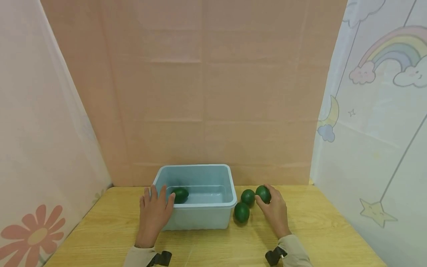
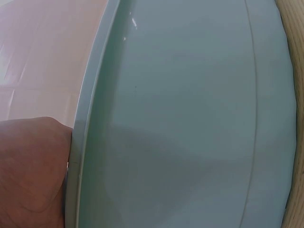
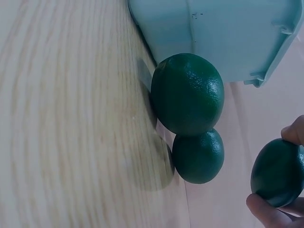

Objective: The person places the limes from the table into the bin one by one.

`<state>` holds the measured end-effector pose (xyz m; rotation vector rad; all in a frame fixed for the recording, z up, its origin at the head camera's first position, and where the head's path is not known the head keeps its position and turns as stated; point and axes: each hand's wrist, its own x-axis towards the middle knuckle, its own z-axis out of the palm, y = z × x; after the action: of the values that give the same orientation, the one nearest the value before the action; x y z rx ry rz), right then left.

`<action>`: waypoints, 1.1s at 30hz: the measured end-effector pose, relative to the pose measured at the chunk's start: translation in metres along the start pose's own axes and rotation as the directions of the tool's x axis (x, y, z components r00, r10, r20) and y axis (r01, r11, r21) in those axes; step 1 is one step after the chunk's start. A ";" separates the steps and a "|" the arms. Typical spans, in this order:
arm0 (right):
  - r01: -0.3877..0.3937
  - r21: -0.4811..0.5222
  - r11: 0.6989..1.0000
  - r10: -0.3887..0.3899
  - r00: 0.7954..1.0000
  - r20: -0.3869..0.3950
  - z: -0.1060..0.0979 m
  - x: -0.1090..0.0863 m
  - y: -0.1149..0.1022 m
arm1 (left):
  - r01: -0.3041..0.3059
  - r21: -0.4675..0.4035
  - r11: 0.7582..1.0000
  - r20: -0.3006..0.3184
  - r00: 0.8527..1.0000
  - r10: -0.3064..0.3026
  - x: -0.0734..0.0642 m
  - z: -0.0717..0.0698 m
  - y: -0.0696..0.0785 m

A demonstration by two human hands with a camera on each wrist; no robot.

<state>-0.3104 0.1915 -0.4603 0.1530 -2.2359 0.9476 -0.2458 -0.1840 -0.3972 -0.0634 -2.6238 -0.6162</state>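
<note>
My right hand [image 1: 274,210] pinches a dark green oval fruit [image 1: 263,194] between thumb and fingers; the right wrist view shows this fruit [image 3: 277,173] at the right edge, raised off the table. Two more such fruits lie close together by the bin's right side, a nearer one [image 1: 241,212] and a farther one [image 1: 248,197]. My left hand [image 1: 155,211] lies over the front left rim of a light blue plastic bin [image 1: 200,218], fingers spread and fairly straight. Inside the bin, near those fingers, sits another green fruit [image 1: 180,195]. The left wrist view is mostly bin wall [image 2: 180,104].
The bin stands on a wood-grain table [image 1: 100,230], near its back edge. A plain tan cloth [image 1: 207,92] hangs behind the table. Patterned curtains hang on both sides, a flowered one [image 1: 36,148] at left and one with a rainbow [image 1: 377,155] at right.
</note>
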 end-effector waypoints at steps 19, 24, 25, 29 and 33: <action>0.070 -0.006 0.998 -0.070 0.996 -0.047 0.001 0.000 0.001 | -0.005 0.009 1.000 0.000 1.000 0.005 0.001 0.001 0.000; 0.078 -0.001 0.997 -0.078 0.996 -0.053 0.002 0.001 0.001 | -0.007 0.019 1.000 -0.003 1.000 0.007 0.002 0.000 0.001; 0.080 0.002 0.997 -0.079 0.995 -0.054 0.002 0.001 0.000 | -0.009 0.021 1.000 -0.007 1.000 0.009 0.002 0.000 0.001; 0.081 0.005 0.997 -0.080 0.995 -0.059 0.003 0.001 -0.001 | -0.008 0.021 1.000 -0.011 1.000 0.008 0.002 -0.001 0.001; 0.083 0.012 0.996 -0.082 0.995 -0.060 0.002 0.001 -0.002 | 0.001 0.016 1.000 0.000 1.000 -0.001 0.002 -0.001 0.001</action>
<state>-0.3118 0.1883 -0.4594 0.2194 -2.1516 0.9123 -0.2470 -0.1838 -0.3956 -0.0577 -2.6289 -0.5959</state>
